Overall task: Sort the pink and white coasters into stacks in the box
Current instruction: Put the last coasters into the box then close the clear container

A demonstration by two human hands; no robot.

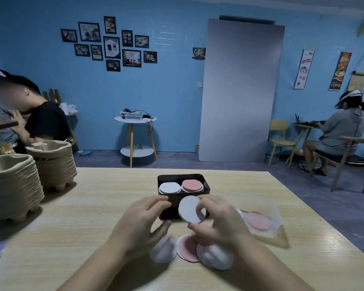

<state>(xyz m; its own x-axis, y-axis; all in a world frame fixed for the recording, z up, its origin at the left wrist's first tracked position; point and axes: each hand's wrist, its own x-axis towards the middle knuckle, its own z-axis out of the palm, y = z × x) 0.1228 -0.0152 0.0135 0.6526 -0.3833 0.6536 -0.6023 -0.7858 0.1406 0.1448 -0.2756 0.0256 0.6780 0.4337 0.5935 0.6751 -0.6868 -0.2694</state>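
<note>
Right hand (216,219) — thumb and fingers pinch one white coaster (189,208), held tilted in front of the dark box (166,177). Left hand (143,219) — fingers spread, loosely bent, holding nothing, just beside the box's near left corner. In the box: white stack (169,187) left, pink stack (192,185) right. On the table (93,206), near edge: loose coasters (186,247), white, pink, white, overlapping. Clear tray (275,208) at right holds a pink coaster (257,220).

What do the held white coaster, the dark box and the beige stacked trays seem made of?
White coaster: probably felt, matte and slightly fuzzy, no shine. Dark box: perhaps thin metal or plastic; smooth thin walls, rounded corners. Beige trays: moulded paper pulp, dull, rough, with ribbed stacked edges.
</note>
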